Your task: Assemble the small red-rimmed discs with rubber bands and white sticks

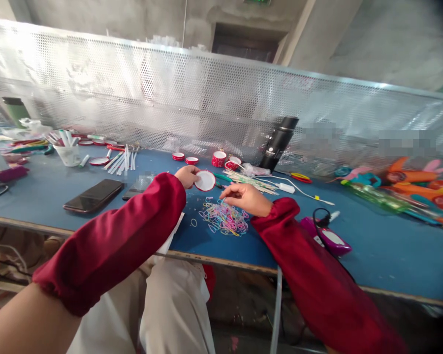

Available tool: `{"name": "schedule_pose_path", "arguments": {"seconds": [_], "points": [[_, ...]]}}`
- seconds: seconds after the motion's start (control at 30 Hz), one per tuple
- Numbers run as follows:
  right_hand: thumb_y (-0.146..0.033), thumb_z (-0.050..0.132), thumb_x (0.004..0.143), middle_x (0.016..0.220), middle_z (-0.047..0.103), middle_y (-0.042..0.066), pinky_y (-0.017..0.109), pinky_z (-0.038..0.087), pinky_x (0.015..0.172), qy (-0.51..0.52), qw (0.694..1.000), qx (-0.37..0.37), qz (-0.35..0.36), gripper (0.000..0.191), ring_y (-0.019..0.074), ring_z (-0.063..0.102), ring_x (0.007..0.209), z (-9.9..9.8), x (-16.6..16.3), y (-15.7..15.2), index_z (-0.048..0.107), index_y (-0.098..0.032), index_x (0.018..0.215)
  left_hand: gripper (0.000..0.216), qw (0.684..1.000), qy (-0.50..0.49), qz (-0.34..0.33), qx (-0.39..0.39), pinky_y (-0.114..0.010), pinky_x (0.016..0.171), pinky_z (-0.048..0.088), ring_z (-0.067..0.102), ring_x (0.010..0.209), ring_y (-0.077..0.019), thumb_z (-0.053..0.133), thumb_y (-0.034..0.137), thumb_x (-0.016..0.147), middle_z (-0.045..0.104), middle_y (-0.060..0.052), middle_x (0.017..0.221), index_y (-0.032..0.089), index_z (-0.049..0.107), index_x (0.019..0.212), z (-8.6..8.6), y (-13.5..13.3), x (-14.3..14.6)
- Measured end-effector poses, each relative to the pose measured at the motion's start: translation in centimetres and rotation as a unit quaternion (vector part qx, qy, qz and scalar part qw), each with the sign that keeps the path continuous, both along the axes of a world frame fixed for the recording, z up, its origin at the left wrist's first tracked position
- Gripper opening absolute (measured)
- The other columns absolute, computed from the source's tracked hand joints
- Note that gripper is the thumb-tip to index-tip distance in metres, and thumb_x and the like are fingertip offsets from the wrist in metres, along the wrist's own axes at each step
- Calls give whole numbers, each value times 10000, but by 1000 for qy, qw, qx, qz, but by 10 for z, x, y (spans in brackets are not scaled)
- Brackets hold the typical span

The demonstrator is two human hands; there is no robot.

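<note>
Between its thumb and fingers my left hand (187,177) grips the edge of a round red-rimmed lid (205,181), its white side facing me. My right hand (248,197) hovers at the upper edge of a loose pile of pastel rubber bands (227,218). Its fingers are curled in a pinch, with the tips pointing left; whatever they hold, if anything, is too small to make out. One single rubber band (194,222) lies apart, left of the pile. Both forearms wear dark red sleeves.
Behind my hands stand small red tins (218,159), wooden sticks (256,183) and a black flask (279,144). A phone (93,195) and a cup of markers (67,154) lie left. Rightward are a purple device (325,236) and colourful balloons (409,179). A perforated metal screen (206,98) borders the table.
</note>
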State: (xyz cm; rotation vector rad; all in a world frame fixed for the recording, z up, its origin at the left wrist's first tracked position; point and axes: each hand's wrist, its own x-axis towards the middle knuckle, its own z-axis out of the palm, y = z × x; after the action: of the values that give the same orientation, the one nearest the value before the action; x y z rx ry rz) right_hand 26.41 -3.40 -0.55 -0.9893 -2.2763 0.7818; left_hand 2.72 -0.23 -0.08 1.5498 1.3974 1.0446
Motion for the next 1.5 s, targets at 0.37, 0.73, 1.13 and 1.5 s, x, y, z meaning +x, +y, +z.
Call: {"name": "schedule_pose_path", "arguments": {"seconds": [0.37,0.73,1.13,1.5], "points": [[-365,674,759,733,699,27,273,471,622,-60,996,55,-35,213,149,607,642,5,9,0,729,-175,839,176,1000,-25,-8,-4,-202,422,285,385,409,-52,592,42,791,495,50,592,159,632,918,-1,2,0],[-386,676,756,690,678,20,272,442,609,-162,983,78,-36,205,152,592,633,7,12,-2,705,-184,737,165,1000,-19,-12,-2,-203,417,283,374,412,-49,589,27,789,481,47,583,144,624,900,2,-1,-1],[-391,640,747,709,649,16,303,446,647,-14,995,58,-77,205,162,567,654,8,8,-2,648,-187,732,358,1000,-29,-9,-6,-198,439,262,398,459,-60,591,-23,739,482,58,653,172,547,1036,11,-14,2],[-422,641,767,699,615,6,273,402,594,125,984,52,-112,256,129,505,622,-2,-15,-6,644,-166,769,156,997,-46,-55,33,-195,505,389,465,486,-58,570,7,727,572,12,597,131,666,728,-5,-15,19]]}}
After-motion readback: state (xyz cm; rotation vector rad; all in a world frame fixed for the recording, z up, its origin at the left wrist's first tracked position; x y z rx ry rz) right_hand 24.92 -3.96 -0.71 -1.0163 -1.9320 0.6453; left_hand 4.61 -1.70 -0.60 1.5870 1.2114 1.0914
